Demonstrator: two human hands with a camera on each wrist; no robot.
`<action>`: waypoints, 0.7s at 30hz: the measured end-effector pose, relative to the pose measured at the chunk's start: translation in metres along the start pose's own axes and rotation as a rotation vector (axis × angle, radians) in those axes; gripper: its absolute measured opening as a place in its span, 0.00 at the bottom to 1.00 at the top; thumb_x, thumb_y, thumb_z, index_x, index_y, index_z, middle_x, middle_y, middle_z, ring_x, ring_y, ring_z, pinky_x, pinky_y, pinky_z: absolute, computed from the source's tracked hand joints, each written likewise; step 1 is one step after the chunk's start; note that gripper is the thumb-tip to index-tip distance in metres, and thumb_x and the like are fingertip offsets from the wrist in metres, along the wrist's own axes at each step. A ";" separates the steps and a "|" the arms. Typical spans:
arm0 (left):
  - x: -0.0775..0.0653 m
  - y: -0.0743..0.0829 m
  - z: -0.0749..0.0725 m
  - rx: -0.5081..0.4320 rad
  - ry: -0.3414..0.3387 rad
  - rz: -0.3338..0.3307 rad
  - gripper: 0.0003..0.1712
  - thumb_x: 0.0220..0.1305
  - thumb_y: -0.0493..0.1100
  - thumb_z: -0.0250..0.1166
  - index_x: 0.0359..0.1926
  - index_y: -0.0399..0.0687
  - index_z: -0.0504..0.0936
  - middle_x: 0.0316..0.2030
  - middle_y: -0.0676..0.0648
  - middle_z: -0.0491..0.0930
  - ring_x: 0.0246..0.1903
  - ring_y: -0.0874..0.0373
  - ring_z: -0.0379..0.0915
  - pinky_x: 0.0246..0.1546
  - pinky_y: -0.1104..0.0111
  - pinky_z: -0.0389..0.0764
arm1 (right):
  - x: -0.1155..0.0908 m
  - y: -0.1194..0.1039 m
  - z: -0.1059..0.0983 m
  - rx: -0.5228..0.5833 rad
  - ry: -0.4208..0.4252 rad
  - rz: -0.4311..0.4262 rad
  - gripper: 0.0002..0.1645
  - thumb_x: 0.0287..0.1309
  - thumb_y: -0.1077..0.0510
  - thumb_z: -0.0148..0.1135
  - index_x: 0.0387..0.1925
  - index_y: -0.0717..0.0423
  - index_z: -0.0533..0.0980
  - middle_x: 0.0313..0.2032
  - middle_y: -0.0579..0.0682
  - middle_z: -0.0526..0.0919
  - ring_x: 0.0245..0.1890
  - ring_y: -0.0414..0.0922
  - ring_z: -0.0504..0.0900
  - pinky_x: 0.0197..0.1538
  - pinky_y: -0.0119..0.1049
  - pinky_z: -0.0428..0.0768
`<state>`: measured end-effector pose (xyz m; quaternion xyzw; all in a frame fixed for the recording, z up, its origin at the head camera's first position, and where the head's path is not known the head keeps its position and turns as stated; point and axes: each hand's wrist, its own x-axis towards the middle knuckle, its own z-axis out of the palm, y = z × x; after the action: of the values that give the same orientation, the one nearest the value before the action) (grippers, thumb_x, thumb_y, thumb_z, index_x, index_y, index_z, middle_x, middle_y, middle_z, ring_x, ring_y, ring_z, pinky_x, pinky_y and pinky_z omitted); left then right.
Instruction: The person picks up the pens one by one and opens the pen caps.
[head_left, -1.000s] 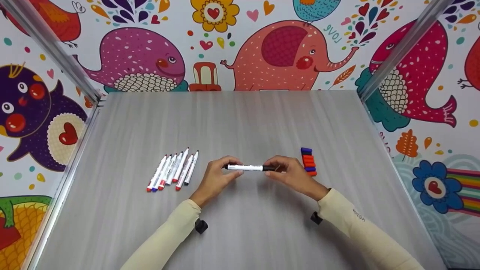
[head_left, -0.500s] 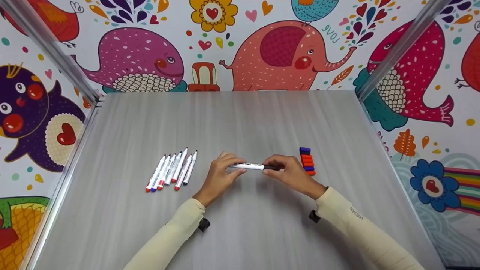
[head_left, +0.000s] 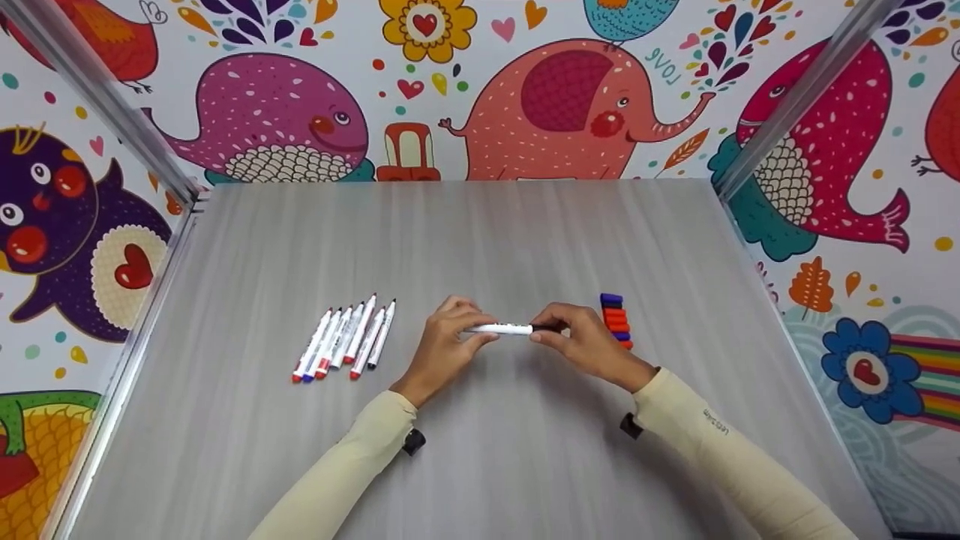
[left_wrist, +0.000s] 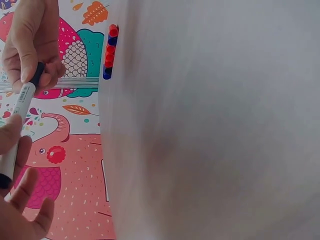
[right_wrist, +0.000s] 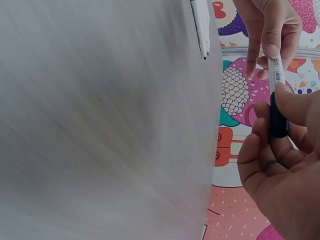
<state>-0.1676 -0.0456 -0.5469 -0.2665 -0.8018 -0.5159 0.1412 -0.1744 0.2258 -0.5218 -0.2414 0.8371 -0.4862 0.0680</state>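
Observation:
Both hands hold one white marker level above the table. My left hand pinches the white barrel near its plain end, thumb against fingers. At the other end, the thumb and fingers of my right hand pinch the black cap. The cap sits against the barrel; whether it is fully seated I cannot tell. Left of the hands, several uncapped white markers lie side by side, tips away from me. Beyond the right hand, a row of loose caps in blue, black and red lies on the table.
The grey wood-grain table meets a printed wall with cartoon animals at the back and sides. Metal posts stand at the corners. A black wrist strap piece shows below the left forearm.
The left hand has shifted slightly right and up along the barrel, covering its plain end. The right hand has moved a little up and still pinches the black cap.

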 end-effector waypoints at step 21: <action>0.002 0.011 0.002 0.042 -0.017 -0.089 0.09 0.63 0.38 0.81 0.43 0.41 0.95 0.35 0.49 0.85 0.39 0.54 0.77 0.52 0.51 0.73 | 0.001 0.014 0.003 -0.408 0.127 -0.529 0.14 0.65 0.64 0.76 0.48 0.64 0.81 0.40 0.53 0.81 0.39 0.45 0.80 0.43 0.32 0.82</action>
<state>-0.1627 -0.0402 -0.5387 -0.2320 -0.8245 -0.5026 0.1169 -0.1788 0.2285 -0.5348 -0.4279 0.8281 -0.3237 -0.1625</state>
